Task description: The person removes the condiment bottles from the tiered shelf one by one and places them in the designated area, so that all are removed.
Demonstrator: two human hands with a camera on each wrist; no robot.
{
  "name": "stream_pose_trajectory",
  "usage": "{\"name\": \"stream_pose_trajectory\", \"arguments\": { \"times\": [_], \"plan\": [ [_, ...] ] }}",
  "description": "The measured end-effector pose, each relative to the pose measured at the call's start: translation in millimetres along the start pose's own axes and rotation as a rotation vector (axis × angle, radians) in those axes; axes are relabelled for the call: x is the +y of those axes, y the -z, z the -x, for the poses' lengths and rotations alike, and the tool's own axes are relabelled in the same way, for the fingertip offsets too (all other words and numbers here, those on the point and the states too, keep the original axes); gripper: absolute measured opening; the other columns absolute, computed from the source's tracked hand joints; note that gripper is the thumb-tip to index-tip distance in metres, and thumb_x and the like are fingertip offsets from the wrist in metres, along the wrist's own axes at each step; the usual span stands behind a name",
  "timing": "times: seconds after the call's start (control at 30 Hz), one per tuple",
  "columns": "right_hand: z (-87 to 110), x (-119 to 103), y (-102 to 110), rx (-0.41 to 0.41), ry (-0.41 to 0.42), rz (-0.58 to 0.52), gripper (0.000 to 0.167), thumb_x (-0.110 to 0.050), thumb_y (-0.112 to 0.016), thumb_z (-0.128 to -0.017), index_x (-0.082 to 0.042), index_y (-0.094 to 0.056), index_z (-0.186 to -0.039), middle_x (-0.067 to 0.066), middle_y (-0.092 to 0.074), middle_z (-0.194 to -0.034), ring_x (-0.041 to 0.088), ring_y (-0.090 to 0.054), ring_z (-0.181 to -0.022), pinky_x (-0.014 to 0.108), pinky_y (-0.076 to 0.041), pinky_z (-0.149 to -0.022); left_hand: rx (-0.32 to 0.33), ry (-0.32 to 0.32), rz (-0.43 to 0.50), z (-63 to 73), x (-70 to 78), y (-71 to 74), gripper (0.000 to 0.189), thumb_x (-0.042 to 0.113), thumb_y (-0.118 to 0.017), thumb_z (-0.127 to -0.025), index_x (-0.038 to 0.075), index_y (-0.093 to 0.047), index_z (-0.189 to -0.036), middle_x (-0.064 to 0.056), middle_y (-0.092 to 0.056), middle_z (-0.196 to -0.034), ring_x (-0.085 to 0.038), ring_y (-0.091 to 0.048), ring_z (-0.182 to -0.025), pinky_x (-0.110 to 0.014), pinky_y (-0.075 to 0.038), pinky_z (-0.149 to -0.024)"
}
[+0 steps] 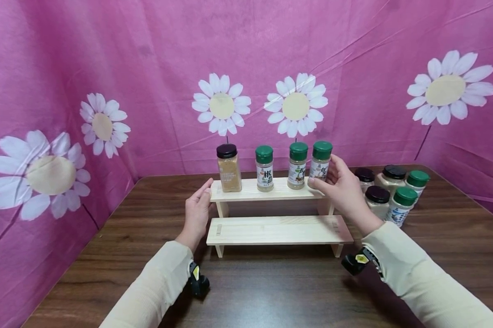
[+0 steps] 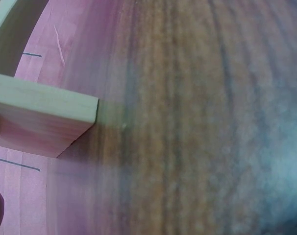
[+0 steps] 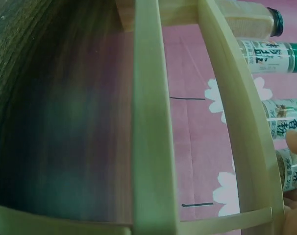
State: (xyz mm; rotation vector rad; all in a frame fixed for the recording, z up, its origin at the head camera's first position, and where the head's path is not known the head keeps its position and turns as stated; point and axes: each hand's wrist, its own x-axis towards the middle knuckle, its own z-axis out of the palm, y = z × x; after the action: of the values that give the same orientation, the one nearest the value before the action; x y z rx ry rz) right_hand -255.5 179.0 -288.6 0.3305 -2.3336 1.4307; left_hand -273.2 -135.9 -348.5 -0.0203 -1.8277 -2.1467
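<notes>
My right hand [image 1: 345, 191] holds a green-capped spice jar [image 1: 319, 167] at the right end of the wooden rack's upper shelf [image 1: 246, 195], thumb in front and fingers behind. In the right wrist view, the thumb [image 3: 296, 142] lies across the gap beside the neighbouring green-capped jar [image 3: 282, 117]. At the shelf's other end, my left hand [image 1: 196, 213] touches the edge with fingers fairly straight. Along the same shelf stand a black-capped jar of tan powder [image 1: 230, 171] and another green-capped jar [image 1: 264, 169]. The left wrist view shows mostly tabletop and a rack end [image 2: 45, 115].
The rack's lower shelf [image 1: 277, 230] sits in front, bearing no jars. Right of the rack, beside my right forearm, several more jars stand clustered, including a black-capped one [image 1: 377, 200] and a green-capped one [image 1: 400, 209]. A pink flowered cloth [image 1: 168, 114] hangs behind the table [image 1: 271, 291].
</notes>
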Motion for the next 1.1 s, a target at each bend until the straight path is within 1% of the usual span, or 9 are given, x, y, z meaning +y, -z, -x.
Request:
{"name": "stream_pose_trajectory", "arguments": {
  "times": [0.1,0.23,0.33,0.47,0.6,0.67,0.73,0.9,1.1],
  "plan": [
    [0.9,-0.2,-3.1,0.024,0.007,0.015,0.074,-0.011,-0.071,-0.080,-0.004,-0.030,-0.142,0.026,-0.051,-0.130,0.035,-0.052,-0.116,0.043,-0.042,-0.095,-0.002,0.005,0.001,-0.1,0.1,0.1,0.038,0.010,-0.043,-0.095,0.001,-0.049,-0.132,-0.014,-0.050,-0.134,-0.002,-0.058,-0.094,-0.036,-0.045,-0.092],
    [-0.1,-2.1,-6.1,0.053,0.009,0.037,0.070,-0.009,-0.069,-0.080,-0.004,-0.033,-0.140,0.026,-0.054,-0.126,0.034,-0.055,-0.111,0.043,-0.045,-0.092,0.003,0.009,0.016,-0.7,1.0,0.4,0.038,0.009,-0.044,-0.095,0.002,-0.050,-0.132,-0.014,-0.051,-0.133,-0.001,-0.059,-0.091,-0.026,-0.049,-0.084],
    [-0.8,-2.9,-7.3,0.067,0.002,0.051,0.067,-0.008,-0.069,-0.081,-0.003,-0.035,-0.138,0.026,-0.055,-0.124,0.033,-0.056,-0.109,0.043,-0.046,-0.090,0.006,0.011,0.023,-0.2,1.1,0.5,0.038,0.009,-0.044,-0.095,0.002,-0.051,-0.131,-0.015,-0.050,-0.133,-0.001,-0.059,-0.092,-0.026,-0.049,-0.084],
    [-0.4,-3.7,-8.2,0.085,-0.010,0.054,0.066,-0.008,-0.069,-0.080,-0.003,-0.037,-0.137,0.025,-0.057,-0.122,0.032,-0.057,-0.107,0.041,-0.047,-0.089,0.003,-0.001,-0.004,-0.4,0.5,0.6,0.037,0.010,-0.044,-0.096,0.002,-0.050,-0.132,-0.014,-0.050,-0.134,-0.003,-0.058,-0.094,-0.034,-0.047,-0.090],
    [1.1,-3.7,-9.4,0.100,-0.018,0.046,0.066,-0.010,-0.069,-0.081,-0.005,-0.036,-0.138,0.022,-0.058,-0.120,0.028,-0.059,-0.103,0.023,-0.049,-0.084,0.002,-0.006,-0.015,0.0,0.0,0.3,0.037,0.011,-0.044,-0.096,0.002,-0.050,-0.132,-0.013,-0.050,-0.134,-0.004,-0.058,-0.097,-0.038,-0.045,-0.093],
    [1.8,-3.1,-9.8,0.109,-0.013,0.034,0.066,-0.011,-0.068,-0.081,-0.007,-0.036,-0.139,0.020,-0.059,-0.119,0.024,-0.058,-0.100,0.014,-0.046,-0.080,0.001,-0.006,-0.014,0.4,0.2,0.0,0.037,0.011,-0.044,-0.096,0.002,-0.050,-0.132,-0.014,-0.050,-0.134,-0.004,-0.058,-0.097,-0.039,-0.045,-0.093],
    [2.2,-2.5,-9.9,0.119,-0.003,0.019,0.065,-0.012,-0.067,-0.082,-0.009,-0.036,-0.139,0.017,-0.059,-0.117,0.017,-0.057,-0.097,0.010,-0.043,-0.078,0.001,-0.004,-0.010,0.5,0.7,-0.2,0.037,0.011,-0.043,-0.096,0.003,-0.050,-0.132,-0.013,-0.050,-0.134,-0.004,-0.058,-0.096,-0.039,-0.044,-0.093],
    [3.7,-1.9,-9.1,0.141,0.015,-0.021,0.065,-0.014,-0.066,-0.083,-0.013,-0.036,-0.140,0.012,-0.058,-0.115,0.006,-0.053,-0.094,0.013,-0.043,-0.081,-0.003,0.003,-0.003,-0.6,1.2,-0.8,0.037,0.011,-0.043,-0.096,0.004,-0.050,-0.132,-0.012,-0.051,-0.134,-0.001,-0.058,-0.095,-0.037,-0.044,-0.093],
    [6.5,-4.7,-8.1,0.193,0.036,-0.047,0.062,-0.014,-0.066,-0.082,-0.014,-0.039,-0.138,0.008,-0.058,-0.110,0.006,-0.052,-0.092,0.015,-0.042,-0.081,0.004,0.004,-0.002,-1.3,-0.1,-0.7,0.037,0.011,-0.044,-0.096,0.004,-0.051,-0.131,-0.011,-0.051,-0.133,-0.001,-0.058,-0.095,-0.028,-0.047,-0.087]
  ]
}}
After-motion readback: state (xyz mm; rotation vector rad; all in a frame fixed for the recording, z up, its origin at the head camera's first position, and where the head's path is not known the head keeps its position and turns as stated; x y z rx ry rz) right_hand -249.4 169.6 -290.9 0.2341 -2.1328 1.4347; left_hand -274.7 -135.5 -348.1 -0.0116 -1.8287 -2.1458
